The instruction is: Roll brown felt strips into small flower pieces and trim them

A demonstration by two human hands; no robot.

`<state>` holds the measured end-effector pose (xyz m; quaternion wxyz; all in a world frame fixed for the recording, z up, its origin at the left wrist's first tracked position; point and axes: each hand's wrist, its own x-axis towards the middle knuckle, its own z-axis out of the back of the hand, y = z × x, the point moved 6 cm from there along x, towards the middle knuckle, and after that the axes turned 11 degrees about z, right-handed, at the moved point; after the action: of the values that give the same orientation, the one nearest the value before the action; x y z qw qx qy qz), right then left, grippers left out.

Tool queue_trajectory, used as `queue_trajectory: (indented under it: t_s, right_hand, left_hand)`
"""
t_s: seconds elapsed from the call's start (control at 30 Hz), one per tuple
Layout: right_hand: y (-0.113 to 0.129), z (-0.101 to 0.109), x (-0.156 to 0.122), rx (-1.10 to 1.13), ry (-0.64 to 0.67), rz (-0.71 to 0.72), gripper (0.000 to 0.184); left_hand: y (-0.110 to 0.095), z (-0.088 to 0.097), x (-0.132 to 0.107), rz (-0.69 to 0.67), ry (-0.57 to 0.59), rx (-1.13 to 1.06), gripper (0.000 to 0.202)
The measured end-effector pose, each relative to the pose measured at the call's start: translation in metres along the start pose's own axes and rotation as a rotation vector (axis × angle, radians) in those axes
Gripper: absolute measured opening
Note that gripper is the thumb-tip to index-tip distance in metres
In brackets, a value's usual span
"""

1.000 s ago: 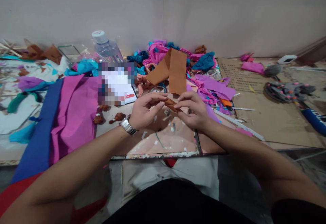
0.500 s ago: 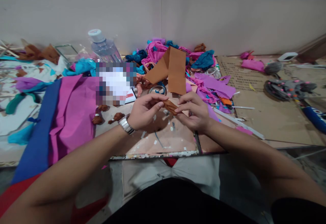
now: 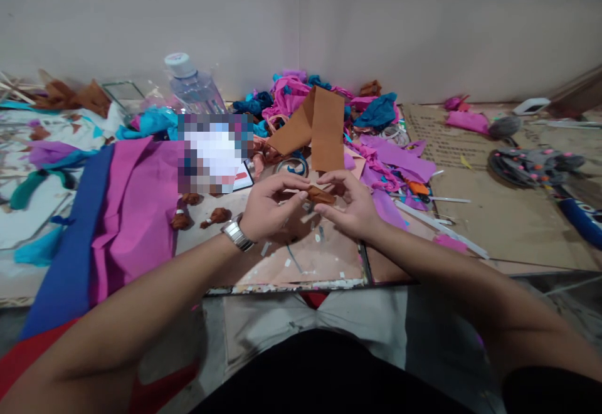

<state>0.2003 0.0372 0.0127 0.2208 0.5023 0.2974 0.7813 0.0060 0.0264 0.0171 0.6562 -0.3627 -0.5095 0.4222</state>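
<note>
A small folded piece of brown crepe paper [image 3: 322, 196] is held above the table between my two hands. My left hand [image 3: 273, 204] pinches its left end between thumb and fingers; a metal watch sits on that wrist. My right hand [image 3: 350, 204] has its thumb below and its fingers above the right part of the paper, closed loosely about it. Behind the hands lies a longer folded brown crepe strip [image 3: 328, 128]. Several small twisted brown paper pieces [image 3: 217, 216] with white bands lie left of my left hand.
A water bottle [image 3: 195, 88] stands at the back left, near a partly blurred phone [image 3: 242, 179]. Pink crepe paper [image 3: 134, 213] and blue paper [image 3: 70, 244] hang over the front edge. Crumpled scraps [image 3: 291, 97] line the wall. Cardboard [image 3: 470, 207] lies right, under a grey pink-dotted object [image 3: 536, 164].
The right fingers have shifted from pinching the brown paper's lower end to spanning it from above and below. The paper now lies flatter. My left hand has barely moved.
</note>
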Motion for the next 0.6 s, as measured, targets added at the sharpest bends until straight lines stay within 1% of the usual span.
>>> queue_trajectory:
  t_s: [0.03, 0.1, 0.17, 0.23, 0.37, 0.5, 0.6]
  right_hand:
    - [-0.002, -0.002, -0.001, 0.024, 0.001, -0.035, 0.042]
    - [-0.003, -0.003, -0.002, 0.021, 0.008, -0.060, 0.029]
    - [0.000, -0.003, -0.001, -0.025, 0.006, -0.032, 0.019]
    - [0.004, -0.001, 0.002, -0.066, -0.003, 0.019, 0.013]
    - [0.010, 0.000, 0.005, -0.092, -0.002, 0.084, 0.008]
    - [0.013, -0.001, 0.006, -0.119, 0.030, 0.135, 0.007]
    - [0.014, -0.002, 0.006, -0.132, 0.046, 0.168, 0.006]
  left_hand:
    - [-0.002, -0.001, -0.001, -0.023, 0.004, 0.019, 0.012]
    - [-0.006, -0.003, -0.002, -0.050, 0.016, 0.053, 0.010]
    - [-0.008, -0.004, -0.003, -0.057, 0.027, 0.073, 0.009]
    - [-0.008, -0.005, -0.004, -0.059, 0.035, 0.076, 0.009]
    - [-0.010, -0.004, -0.004, -0.079, 0.046, 0.064, 0.010]
    - [-0.011, -0.005, -0.004, -0.079, 0.075, 0.077, 0.019]
    - [-0.009, -0.005, -0.004, -0.073, 0.073, 0.070, 0.018]
